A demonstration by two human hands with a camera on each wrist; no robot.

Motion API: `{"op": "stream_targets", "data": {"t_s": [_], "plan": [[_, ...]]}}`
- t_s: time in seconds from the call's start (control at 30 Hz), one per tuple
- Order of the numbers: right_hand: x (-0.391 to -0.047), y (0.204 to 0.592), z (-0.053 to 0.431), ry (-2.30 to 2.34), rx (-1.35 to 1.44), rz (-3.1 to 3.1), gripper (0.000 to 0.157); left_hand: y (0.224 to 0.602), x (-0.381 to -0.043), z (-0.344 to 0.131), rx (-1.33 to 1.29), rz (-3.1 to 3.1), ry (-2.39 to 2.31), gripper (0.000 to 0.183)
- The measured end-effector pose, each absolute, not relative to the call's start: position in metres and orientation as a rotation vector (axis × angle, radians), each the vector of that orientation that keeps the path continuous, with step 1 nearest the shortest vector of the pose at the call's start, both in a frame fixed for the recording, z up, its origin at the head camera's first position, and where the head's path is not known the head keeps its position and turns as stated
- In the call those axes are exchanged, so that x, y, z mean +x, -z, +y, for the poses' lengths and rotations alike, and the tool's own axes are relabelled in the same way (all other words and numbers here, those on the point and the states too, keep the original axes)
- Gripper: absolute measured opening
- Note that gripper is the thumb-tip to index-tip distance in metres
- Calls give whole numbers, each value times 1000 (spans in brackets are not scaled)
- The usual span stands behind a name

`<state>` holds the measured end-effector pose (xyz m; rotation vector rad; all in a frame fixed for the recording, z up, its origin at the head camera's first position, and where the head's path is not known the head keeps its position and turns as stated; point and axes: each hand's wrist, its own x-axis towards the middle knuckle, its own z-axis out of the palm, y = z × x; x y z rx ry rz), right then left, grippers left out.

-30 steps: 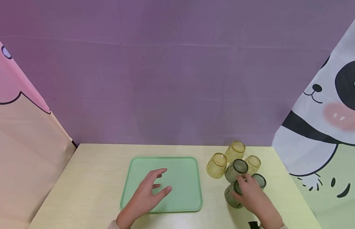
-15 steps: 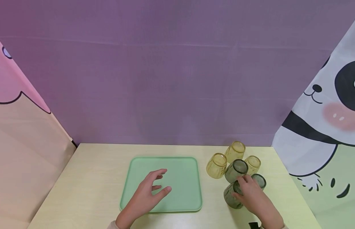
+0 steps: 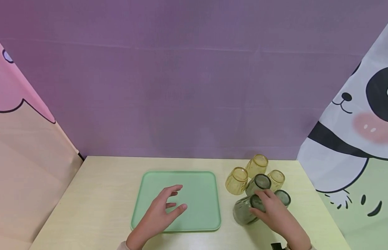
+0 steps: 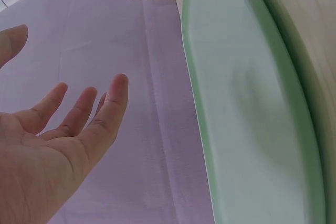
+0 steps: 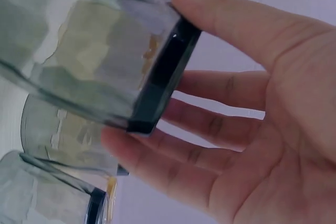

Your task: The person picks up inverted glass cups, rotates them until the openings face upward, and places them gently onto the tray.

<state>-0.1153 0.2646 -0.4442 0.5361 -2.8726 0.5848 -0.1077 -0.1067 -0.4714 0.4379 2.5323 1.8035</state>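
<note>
My right hand (image 3: 272, 210) grips a grey-green glass tumbler (image 3: 242, 211) around its thick base. The tumbler is tilted, its mouth end toward the left and its base under my fingers. In the right wrist view, the thumb (image 5: 202, 11) is on one side of the dark base and fingertips are on the other. Two more grey-green tumblers, one behind (image 3: 257, 185) and one at the right (image 3: 283, 197), stand upside down. My left hand (image 3: 164, 210) hovers over the green tray (image 3: 213, 227), fingers apart and holding nothing; the left wrist view shows its palm (image 4: 47, 156).
Three yellow glass tumblers, at the left (image 3: 236, 181), back (image 3: 257, 166) and right (image 3: 276, 179), stand upside down behind the grey-green ones. All are on a pale wooden table (image 3: 103, 194). A purple cloth (image 3: 194, 86) hangs at the back, with printed cloths at both sides.
The grey-green tumbler in my right hand has tipped, its mouth end swinging left toward the tray. My right hand has shifted slightly. The left hand stays almost still.
</note>
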Motion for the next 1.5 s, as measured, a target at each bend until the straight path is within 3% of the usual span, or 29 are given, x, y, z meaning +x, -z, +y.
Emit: {"op": "stream_targets", "data": {"t_s": [0.37, 1.07, 1.5], "plan": [[-121, 443, 256, -842, 518, -2819, 51, 471, -108, -108, 459, 2517, -1855, 55], [-130, 454, 228, -1780, 461, -2420, 47, 471, -109, -108, 625, 2356, -2065, 57], [-127, 458, 206, -2112, 587, -2160, 45, 467, -108, -105, 630, 2264, -2119, 64]]}}
